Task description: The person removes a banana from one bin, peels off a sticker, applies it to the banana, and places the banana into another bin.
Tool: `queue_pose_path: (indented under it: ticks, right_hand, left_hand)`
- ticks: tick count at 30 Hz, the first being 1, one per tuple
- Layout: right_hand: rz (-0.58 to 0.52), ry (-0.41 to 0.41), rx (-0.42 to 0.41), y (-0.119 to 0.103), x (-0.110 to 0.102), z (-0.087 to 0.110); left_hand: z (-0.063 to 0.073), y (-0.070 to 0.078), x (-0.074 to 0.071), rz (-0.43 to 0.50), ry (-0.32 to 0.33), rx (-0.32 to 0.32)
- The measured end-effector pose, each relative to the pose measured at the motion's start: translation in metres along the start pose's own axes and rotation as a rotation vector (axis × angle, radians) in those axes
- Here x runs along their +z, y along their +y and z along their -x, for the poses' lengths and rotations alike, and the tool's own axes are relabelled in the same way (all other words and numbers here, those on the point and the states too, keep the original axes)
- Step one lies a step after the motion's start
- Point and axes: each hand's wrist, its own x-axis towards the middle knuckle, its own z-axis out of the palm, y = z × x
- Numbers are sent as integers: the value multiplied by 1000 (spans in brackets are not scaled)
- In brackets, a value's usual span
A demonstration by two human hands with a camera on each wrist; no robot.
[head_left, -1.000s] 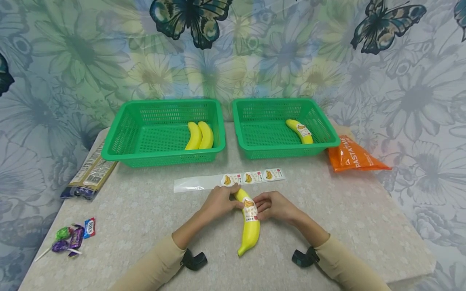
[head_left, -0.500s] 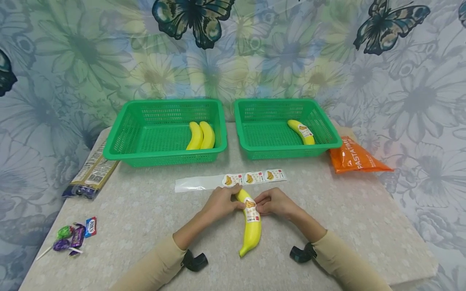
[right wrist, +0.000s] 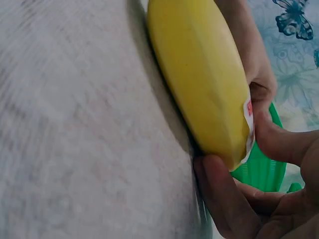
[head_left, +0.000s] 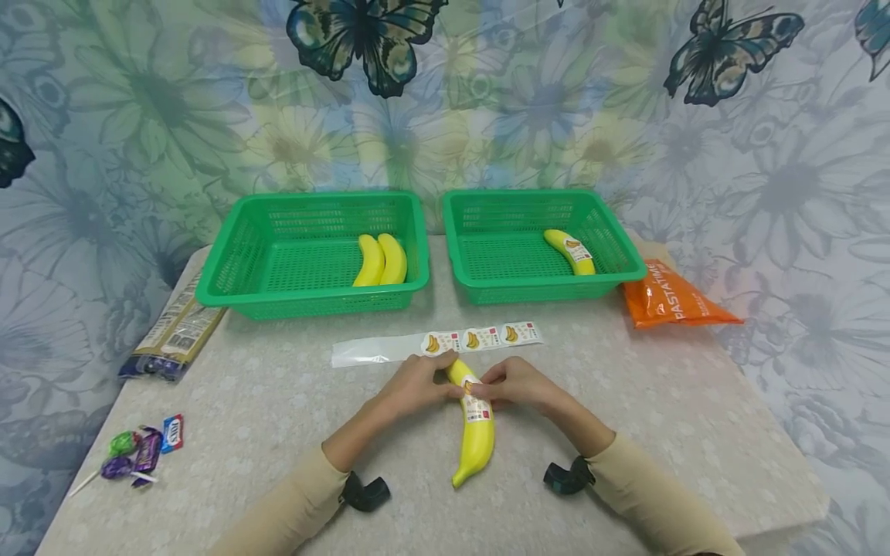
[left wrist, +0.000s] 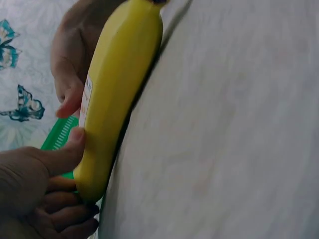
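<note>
A yellow banana (head_left: 476, 452) lies on the table between both hands, its pointed end towards the person. On its upper side sits a white sticker (head_left: 478, 411) with a printed banana picture. My left hand (head_left: 416, 386) grips the far end between thumb and fingers. From the other side, my right hand (head_left: 523, 384) has its thumb on the sticker and its fingers against the banana's side, as the right wrist view shows on the banana (right wrist: 199, 64). Just beyond the hands, a strip of backing paper (head_left: 375, 352) carries several banana stickers at its right part.
At the back left, a green basket (head_left: 313, 300) holds two plain bananas (head_left: 381, 261). The right green basket (head_left: 549, 292) contains one stickered banana (head_left: 562, 243). An orange packet (head_left: 674, 297) lies far right; a gold packet (head_left: 174, 332) and sweets (head_left: 142, 455) lie left.
My right thumb has moved left from the banana's edge onto the sticker, covering part of its picture. The left hand keeps its grip on the far end.
</note>
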Motion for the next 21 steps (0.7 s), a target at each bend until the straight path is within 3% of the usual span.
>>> queue_pose_path:
  ticks: [3, 6, 12, 17, 21]
  right_hand:
    - [65, 66, 27, -6, 5, 1]
    - [58, 83, 31, -7, 5, 4]
    - [32, 89, 35, -7, 5, 4]
    - [67, 90, 37, -7, 7, 6]
    - [122, 87, 5, -9, 10, 7]
  left_hand:
    - [-6, 2, -11, -43, -71, 19]
    - [-17, 8, -26, -69, -82, 18]
    - [-62, 24, -51, 22, 71, 22]
    - [-102, 38, -57, 106, 152, -76]
    - [-128, 39, -54, 109, 203, -143]
